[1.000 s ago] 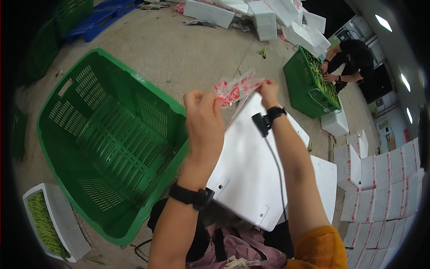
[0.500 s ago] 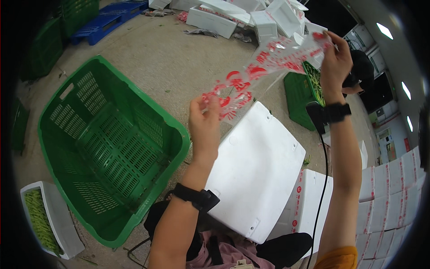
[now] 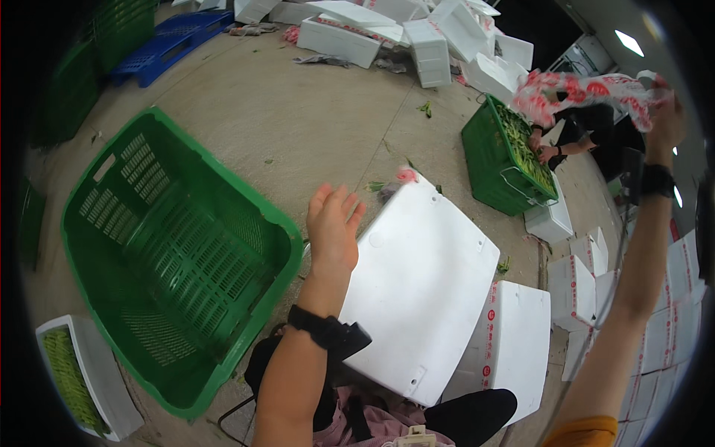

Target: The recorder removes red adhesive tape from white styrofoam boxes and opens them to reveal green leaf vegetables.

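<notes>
My right hand [image 3: 667, 118], raised at the upper right, is closed on one end of a clear plastic bag with red print [image 3: 588, 91]. The bag streams out to the left of that hand, blurred by motion. My left hand [image 3: 332, 227] holds nothing, its fingers apart, above the far left edge of a white foam box lid [image 3: 424, 290]. The lid lies in front of my lap. To the left of it stands a large green plastic crate [image 3: 201, 253] with slotted walls and nothing inside. Dark bands circle both wrists.
A foam box [image 3: 56, 328] of green vegetables stands at lower left. Another taped foam box [image 3: 514, 343] is right of the lid. Beyond, a co-worker's hands [image 3: 547, 149] reach into a green crate [image 3: 488, 164] of vegetables. Foam boxes [image 3: 339, 41] heap behind; a blue pallet [image 3: 171, 41] lies far left.
My left hand has let go of the plastic bag and spread its fingers. My right hand has swung outward to the right, carrying the bag with it.
</notes>
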Available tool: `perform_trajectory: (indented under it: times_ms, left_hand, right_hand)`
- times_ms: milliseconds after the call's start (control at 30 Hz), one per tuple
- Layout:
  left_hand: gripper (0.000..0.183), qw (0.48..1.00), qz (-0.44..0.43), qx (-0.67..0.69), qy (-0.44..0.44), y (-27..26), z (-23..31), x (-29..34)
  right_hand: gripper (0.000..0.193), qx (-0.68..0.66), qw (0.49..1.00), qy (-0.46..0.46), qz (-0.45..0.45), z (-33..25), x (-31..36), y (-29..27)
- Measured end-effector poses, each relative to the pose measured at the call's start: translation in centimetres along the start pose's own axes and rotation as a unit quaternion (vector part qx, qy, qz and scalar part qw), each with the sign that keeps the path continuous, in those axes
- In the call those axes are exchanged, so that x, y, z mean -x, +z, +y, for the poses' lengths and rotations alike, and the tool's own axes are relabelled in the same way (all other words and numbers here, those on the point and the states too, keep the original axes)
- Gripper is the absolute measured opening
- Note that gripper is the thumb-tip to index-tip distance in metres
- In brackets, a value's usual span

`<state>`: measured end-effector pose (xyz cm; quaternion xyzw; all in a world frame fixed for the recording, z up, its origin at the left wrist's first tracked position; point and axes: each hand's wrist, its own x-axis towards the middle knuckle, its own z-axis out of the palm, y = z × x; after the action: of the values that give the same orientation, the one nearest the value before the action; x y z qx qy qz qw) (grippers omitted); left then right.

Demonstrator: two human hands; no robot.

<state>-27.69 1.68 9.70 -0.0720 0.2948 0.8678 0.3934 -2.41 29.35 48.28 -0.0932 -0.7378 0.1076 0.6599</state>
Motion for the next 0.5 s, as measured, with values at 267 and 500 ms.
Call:
perform_trajectory:
  times_ms: [267, 500]
  left_hand:
    - [0.039, 0.98, 0.006, -0.189, 0.059, 0.3, 0.3, 1.2]
    - [0.037, 0.57, -0.262, -0.74, 0.243, 1.1, -5.0, 5.6]
  right_hand:
    - [0.019, 0.234, 0.934, 0.023, -0.267, 3.5, 15.5, 4.0]
    - [0.051, 0.374, 0.833, 0.145, -0.382, 13.0, 34.8, 17.4]
